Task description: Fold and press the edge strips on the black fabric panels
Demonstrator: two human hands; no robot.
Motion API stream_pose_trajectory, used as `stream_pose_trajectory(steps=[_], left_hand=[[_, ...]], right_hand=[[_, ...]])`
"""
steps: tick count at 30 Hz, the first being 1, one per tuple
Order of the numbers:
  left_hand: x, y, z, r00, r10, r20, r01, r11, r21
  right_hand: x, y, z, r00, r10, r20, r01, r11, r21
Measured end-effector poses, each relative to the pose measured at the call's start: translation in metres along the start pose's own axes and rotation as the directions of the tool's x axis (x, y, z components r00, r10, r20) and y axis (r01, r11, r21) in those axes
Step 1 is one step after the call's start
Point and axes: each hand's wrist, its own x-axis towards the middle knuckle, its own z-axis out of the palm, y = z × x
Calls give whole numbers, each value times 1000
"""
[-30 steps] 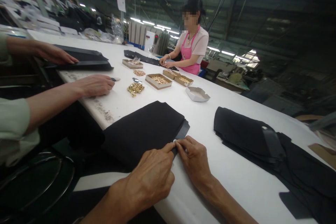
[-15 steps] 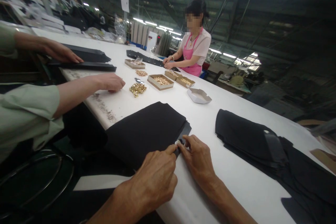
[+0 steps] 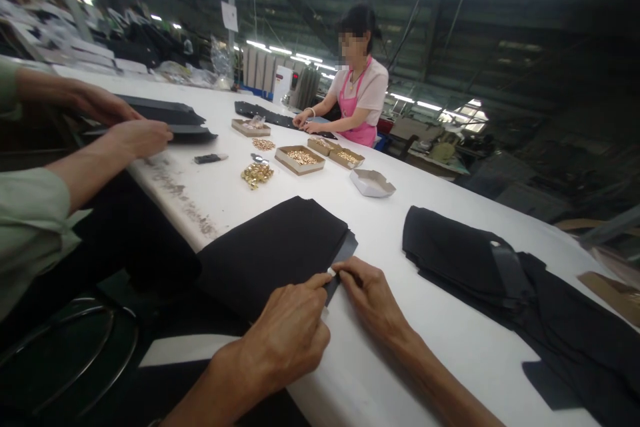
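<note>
A stack of black fabric pieces lies at the near edge of the white table, with a greyish strip along its right side. At that strip's lower end my left hand has its index finger pressed beside a small white piece, its other fingers curled under. My right hand touches the same spot from the right, thumb and index finger pinched together. What lies between those fingertips is too small to make out.
Gold metal parts and open boxes stand mid-table, beside an empty white box. More black fabric lies right. A person's hands work at left; another person in a pink apron stands opposite.
The neighbour's nearer hand has moved left to the black pieces, and a small dark item shows on the table there. My hands stay at the strip. The view has shifted slightly.
</note>
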Motion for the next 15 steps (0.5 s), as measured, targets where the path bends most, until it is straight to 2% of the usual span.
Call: stream_pose_trajectory(steps=[4, 7, 9, 11, 13, 15], left_hand=[[-6, -9, -2, 996, -8, -90, -10, 979, -202], [-24, -12, -17, 988, -33, -152, -20, 942, -335], [-45, -16, -31, 983, -80, -163, 13, 927, -374], [-72, -24, -42, 969, -188, -159, 111, 910, -400], [-100, -37, -46, 936, -311, -163, 221, 883, -414], [-126, -53, -42, 909, -372, -189, 276, 875, -397]], right_hand=[[-3, -2, -1, 999, -2, -47, -1, 999, -55], [-11, -7, 4, 999, -47, -24, 43, 989, -142], [-14, -10, 4, 998, -60, 22, 64, 978, -200], [-13, -12, -2, 996, -46, 73, 61, 972, -228], [-11, -17, -10, 991, -22, 131, 51, 973, -223], [-13, -25, -16, 983, 2, 185, 41, 972, -230]])
